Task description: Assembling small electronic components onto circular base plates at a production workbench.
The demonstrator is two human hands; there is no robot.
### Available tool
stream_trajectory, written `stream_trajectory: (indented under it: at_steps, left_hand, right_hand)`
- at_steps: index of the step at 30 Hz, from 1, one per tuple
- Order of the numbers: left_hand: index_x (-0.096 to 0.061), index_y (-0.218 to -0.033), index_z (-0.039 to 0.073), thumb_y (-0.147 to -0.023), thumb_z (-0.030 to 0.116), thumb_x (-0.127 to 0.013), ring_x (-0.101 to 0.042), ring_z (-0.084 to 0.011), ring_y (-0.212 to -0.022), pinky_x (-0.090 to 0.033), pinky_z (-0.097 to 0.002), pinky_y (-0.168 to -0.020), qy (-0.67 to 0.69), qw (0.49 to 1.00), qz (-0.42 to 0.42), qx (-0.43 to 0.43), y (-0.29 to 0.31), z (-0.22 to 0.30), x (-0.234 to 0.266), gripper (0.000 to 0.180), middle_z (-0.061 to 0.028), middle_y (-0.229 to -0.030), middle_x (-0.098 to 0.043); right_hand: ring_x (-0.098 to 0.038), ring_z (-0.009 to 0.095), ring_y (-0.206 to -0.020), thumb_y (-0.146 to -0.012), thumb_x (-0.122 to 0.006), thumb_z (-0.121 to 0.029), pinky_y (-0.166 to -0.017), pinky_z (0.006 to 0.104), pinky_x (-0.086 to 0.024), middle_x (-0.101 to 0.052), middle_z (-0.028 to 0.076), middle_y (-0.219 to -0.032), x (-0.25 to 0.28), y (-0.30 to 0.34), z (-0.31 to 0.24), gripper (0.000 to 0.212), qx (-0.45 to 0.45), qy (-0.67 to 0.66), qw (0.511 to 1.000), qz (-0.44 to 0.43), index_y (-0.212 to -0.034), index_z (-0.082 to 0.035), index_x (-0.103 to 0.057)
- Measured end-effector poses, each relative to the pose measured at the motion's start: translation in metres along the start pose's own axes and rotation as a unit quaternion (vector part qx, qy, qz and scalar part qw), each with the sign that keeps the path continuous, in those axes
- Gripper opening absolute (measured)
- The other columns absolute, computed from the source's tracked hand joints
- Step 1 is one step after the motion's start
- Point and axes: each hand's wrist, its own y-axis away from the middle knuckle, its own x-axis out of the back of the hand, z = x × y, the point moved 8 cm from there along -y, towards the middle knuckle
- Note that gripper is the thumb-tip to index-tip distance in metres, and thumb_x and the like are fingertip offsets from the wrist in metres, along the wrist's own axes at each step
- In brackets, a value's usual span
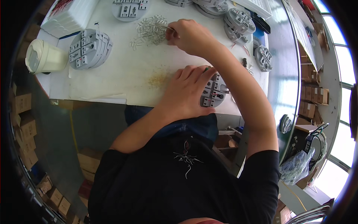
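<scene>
With its fingers closed on tweezers, my right hand is over the right side of a loose pile of small clear or shiny pieces. Whether the tweezer tips grip a piece is too small to tell. My left hand is wrapped round the left side of a round grey socket-like unit near the table's front edge. Slots and dark square openings cover its upward face, and my fingers hide part of it.
More round grey units stand in a stack at left and a stack at right. A cream lidded cup stands at the left edge, below a white foam box. Yellowish crumbs lie on the white table.
</scene>
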Motion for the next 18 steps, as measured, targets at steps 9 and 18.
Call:
stream_trajectory:
  at_steps: [9, 18]
  left_hand:
    - [-0.051, -0.152, 0.014, -0.062, 0.042, -0.095, -0.054, -0.0333, -0.13, -0.045, -0.0483, -0.11, 0.072, 0.997, 0.03, -0.005, -0.001, 0.002, 0.011, 0.104, -0.01, -0.143, -0.057]
    - [-0.052, -0.151, 0.014, -0.061, 0.045, -0.097, -0.056, -0.0344, -0.128, -0.048, -0.0476, -0.109, 0.006, 1.0, 0.017, -0.003, -0.002, -0.001, 0.01, 0.105, -0.011, -0.142, -0.058]
  right_hand:
    - [-0.074, 0.027, -0.084, -0.091, -0.075, -0.017, -0.079, 0.0401, -0.057, -0.079, 0.013, -0.095, 0.033, 0.049, 0.036, 0.022, -0.066, -0.166, 0.981, 0.077, -0.11, -0.006, -0.078]
    - [-0.056, 0.007, -0.072, -0.095, -0.076, -0.013, -0.067, 0.0272, -0.048, -0.073, 0.001, -0.088, 0.04, 0.094, 0.08, 0.019, -0.142, -0.182, 0.964, 0.133, -0.111, -0.003, -0.08]
